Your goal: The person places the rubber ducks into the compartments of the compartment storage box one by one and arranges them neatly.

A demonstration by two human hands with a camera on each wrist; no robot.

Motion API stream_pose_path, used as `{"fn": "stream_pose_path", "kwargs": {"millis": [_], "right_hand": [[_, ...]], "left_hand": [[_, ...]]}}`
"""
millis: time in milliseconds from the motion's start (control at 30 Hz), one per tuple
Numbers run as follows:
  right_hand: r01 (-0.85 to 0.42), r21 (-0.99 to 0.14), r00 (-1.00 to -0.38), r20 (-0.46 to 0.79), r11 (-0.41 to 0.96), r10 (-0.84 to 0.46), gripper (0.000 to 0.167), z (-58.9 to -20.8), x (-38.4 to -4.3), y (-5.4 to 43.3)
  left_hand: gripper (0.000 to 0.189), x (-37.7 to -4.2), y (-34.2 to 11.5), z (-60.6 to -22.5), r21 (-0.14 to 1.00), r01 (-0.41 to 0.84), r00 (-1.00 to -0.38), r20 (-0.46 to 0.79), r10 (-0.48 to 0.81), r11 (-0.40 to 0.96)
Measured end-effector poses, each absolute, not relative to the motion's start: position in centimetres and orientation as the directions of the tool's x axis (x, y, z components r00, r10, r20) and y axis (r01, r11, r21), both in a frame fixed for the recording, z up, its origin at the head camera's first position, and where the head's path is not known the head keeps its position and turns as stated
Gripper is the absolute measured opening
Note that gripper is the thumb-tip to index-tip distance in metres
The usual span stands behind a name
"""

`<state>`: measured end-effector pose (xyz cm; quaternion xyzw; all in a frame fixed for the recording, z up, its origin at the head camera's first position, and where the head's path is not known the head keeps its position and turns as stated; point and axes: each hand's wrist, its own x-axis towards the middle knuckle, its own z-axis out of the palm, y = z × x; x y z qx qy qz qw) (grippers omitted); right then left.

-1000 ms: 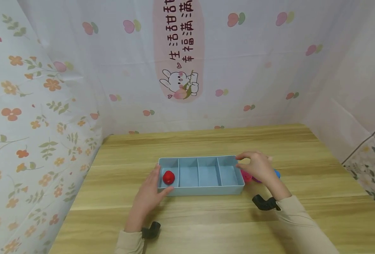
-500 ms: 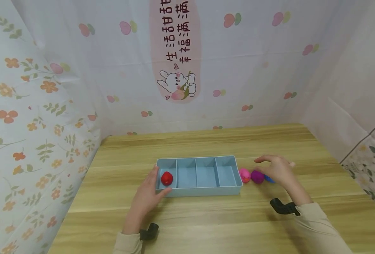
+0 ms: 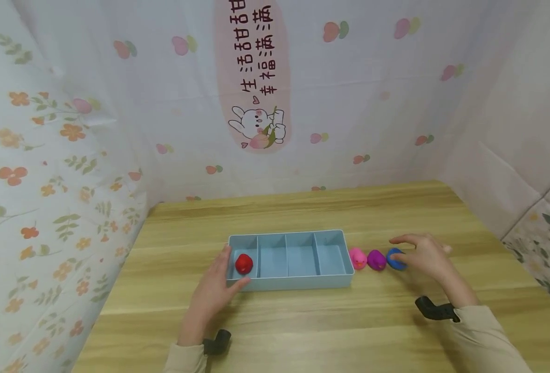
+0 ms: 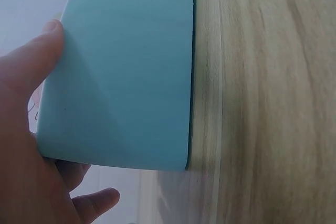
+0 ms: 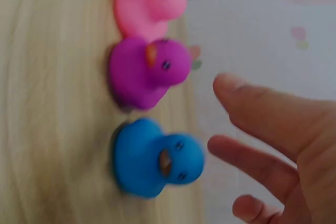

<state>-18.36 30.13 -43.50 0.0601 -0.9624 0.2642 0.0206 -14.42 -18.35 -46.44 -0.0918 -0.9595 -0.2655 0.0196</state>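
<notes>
A light-blue divided box (image 3: pixel 290 283) stands on the table with a red rounded toy (image 3: pixel 244 264) in its leftmost compartment. My left hand (image 3: pixel 212 292) holds the box's left end, thumb at the front rim (image 4: pixel 50 51) and fingers along the end wall. To the right of the box sit a pink rubber duck (image 3: pixel 358 258), a purple rubber duck (image 3: pixel 376 260) and a blue rubber duck (image 5: pixel 152 158) in a row. Over the blue one hovers my right hand (image 3: pixel 426 256), thumb and fingers spread apart, holding nothing; the right wrist view shows a gap to the duck.
The wood-grain table (image 3: pixel 303 331) extends in front of and behind the box. A printed cloth (image 3: pixel 373 103) hangs behind it, and a flowered cloth (image 3: pixel 60 207) closes off the left side. Each wrist wears a black camera mount (image 3: pixel 217 342).
My right hand has moved right from the box's right end, past the pink and purple ducks, to above the blue duck. My left hand has stayed at the box's left end.
</notes>
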Motion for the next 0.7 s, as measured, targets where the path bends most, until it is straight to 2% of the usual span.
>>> {"fn": "stream_pose_path", "kwargs": {"millis": [267,533,700], "right_hand": [[-0.170,-0.483,-0.985,0.077,0.859,-0.152,0.050,-45.5,-18.3,31.7],[-0.179,-0.531,-0.983,0.060,0.828,-0.175,0.053,-46.6,-18.0,32.3],[-0.213,-0.513,-0.977,0.094,0.832,-0.192,0.054,-47.4,-18.1,32.5]], "left_hand": [[0.094,-14.3,-18.1,-46.5,0.515,0.176,-0.984,0.086,0.154,0.839],[0.094,-14.1,-18.1,-46.3,0.520,0.172,-0.985,0.075,0.156,0.836],[0.095,-14.3,-18.2,-46.4,0.515,0.189,-0.982,0.095,0.164,0.836]]}}
